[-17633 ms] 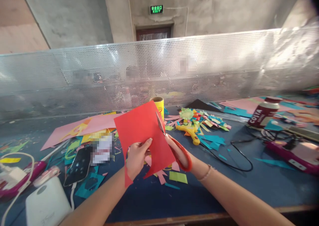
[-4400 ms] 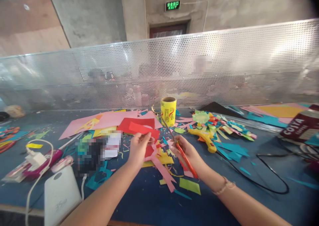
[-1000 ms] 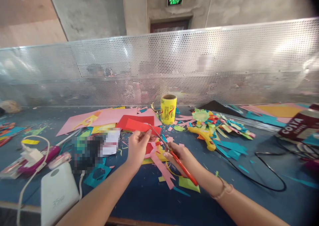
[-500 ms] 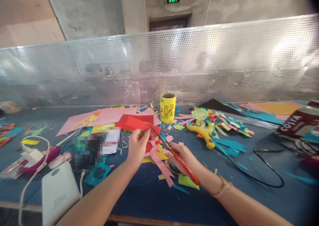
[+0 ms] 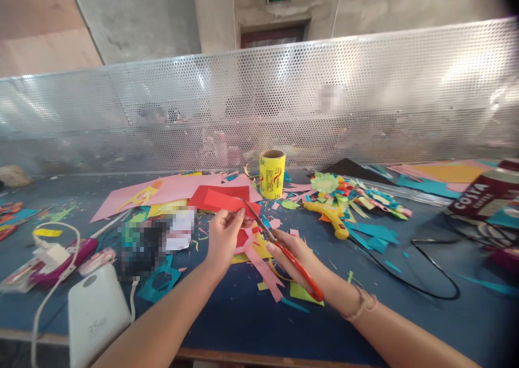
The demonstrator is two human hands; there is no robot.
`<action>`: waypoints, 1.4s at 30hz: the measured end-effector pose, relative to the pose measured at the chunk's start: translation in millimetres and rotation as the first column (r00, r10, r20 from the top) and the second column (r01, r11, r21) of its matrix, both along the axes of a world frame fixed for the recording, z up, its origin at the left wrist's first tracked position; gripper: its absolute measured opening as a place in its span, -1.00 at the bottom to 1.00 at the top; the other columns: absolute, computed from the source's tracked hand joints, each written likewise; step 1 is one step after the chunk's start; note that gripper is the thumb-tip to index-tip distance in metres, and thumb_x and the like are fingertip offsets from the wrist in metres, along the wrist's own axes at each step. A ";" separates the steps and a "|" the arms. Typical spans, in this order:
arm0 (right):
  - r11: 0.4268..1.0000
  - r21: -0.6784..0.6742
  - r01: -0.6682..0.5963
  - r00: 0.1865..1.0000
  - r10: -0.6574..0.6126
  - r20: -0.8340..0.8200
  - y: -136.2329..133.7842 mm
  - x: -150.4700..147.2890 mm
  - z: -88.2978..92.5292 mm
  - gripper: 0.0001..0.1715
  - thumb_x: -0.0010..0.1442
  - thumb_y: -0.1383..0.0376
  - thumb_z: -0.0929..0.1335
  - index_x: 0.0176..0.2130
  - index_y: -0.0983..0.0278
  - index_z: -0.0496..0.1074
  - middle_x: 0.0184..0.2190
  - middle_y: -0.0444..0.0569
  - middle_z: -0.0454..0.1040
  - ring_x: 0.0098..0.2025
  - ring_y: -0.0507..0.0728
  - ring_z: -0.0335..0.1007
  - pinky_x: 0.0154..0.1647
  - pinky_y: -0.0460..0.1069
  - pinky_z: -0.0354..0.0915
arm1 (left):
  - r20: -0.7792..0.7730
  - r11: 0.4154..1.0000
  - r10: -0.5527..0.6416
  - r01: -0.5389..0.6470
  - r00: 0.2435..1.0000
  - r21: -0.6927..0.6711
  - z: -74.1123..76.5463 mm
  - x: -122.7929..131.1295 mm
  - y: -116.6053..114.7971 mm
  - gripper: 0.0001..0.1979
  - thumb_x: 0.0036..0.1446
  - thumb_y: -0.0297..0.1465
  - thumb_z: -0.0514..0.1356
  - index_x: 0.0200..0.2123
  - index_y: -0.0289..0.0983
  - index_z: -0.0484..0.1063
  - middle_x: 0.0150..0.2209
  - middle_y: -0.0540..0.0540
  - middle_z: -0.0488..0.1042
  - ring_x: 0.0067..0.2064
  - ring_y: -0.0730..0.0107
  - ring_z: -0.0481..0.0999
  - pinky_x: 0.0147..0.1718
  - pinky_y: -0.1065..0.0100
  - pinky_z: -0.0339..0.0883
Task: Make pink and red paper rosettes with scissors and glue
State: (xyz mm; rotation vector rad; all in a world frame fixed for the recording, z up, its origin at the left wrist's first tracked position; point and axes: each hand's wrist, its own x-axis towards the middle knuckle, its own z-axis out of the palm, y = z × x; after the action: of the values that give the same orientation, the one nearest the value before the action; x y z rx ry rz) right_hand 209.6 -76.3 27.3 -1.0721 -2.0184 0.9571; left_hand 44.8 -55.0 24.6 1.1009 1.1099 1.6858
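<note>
My left hand pinches a piece of red paper and holds it low over the blue table. My right hand grips red-handled scissors; their metal blades point up and left and meet the red paper's right edge beside my left fingers. More red paper lies under the held piece, on a pink sheet. Pink, yellow and green scraps lie below both hands.
A yellow tape roll stands behind the hands. To the right are a yellow glue gun in a heap of coloured cuttings, a black cable and a Costa bottle. At left a white power bank and chargers. A perforated metal screen closes the back.
Over the last second the scissor blades have shifted slightly along the red paper's edge; both hands stay almost in place. Long before, I held a large red sheet upright while cutting.
</note>
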 end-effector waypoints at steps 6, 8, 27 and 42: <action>1.000 0.001 -0.002 1.000 0.002 0.002 1.7 0.0 -1.5 -0.61 0.19 0.05 0.18 -0.45 0.30 0.23 -0.62 -0.19 0.13 -0.56 -0.04 0.00 -0.59 -0.11 -0.01 | -0.025 1.000 -0.005 0.005 1.000 0.002 1.5 0.1 -2.2 -0.73 -0.06 -0.21 0.26 -0.50 -0.32 0.38 -0.54 -0.05 0.50 -0.47 0.38 0.52 -0.37 0.35 0.42; 1.000 -0.010 0.010 1.000 -0.010 0.003 3.5 -0.3 -3.2 -0.62 0.17 0.05 0.20 -0.46 0.30 0.21 -0.63 -0.20 0.10 -0.58 -0.05 -0.03 -0.60 -0.11 -0.04 | -0.028 1.000 -0.013 0.013 1.000 0.003 2.2 0.0 -2.9 -0.73 -0.05 -0.21 0.26 -0.49 -0.32 0.38 -0.53 -0.05 0.50 -0.47 0.37 0.53 -0.36 0.34 0.42; 0.987 0.059 -0.147 0.981 0.138 0.136 5.1 12.7 5.8 -0.66 0.23 0.05 0.16 -0.35 0.28 0.19 -0.53 -0.13 0.24 -0.49 0.00 0.07 -0.52 -0.07 0.06 | 0.066 0.974 0.212 -0.216 0.975 0.069 7.4 -15.9 12.4 -0.73 -0.05 -0.22 0.22 -0.54 -0.26 0.23 -0.59 0.07 0.36 -0.47 0.46 0.45 -0.41 0.43 0.28; 0.984 -0.082 -0.157 0.983 0.164 0.077 10.2 20.7 9.6 -0.54 0.19 -0.06 0.15 -0.37 0.29 0.23 -0.55 -0.16 0.16 -0.52 -0.02 0.03 -0.54 -0.08 0.04 | -0.064 0.995 0.020 -0.014 0.998 0.098 16.1 -18.7 9.6 -0.69 -0.08 -0.30 0.26 -0.29 -0.25 0.23 -0.58 0.13 0.32 -0.57 0.56 0.34 -0.52 0.49 0.21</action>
State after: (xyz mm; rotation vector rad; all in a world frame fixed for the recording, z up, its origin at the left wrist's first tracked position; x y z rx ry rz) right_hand 230.2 -66.1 36.9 -1.0157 -2.1795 1.0949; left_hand 26.1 -45.4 40.8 1.2186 1.0900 1.7435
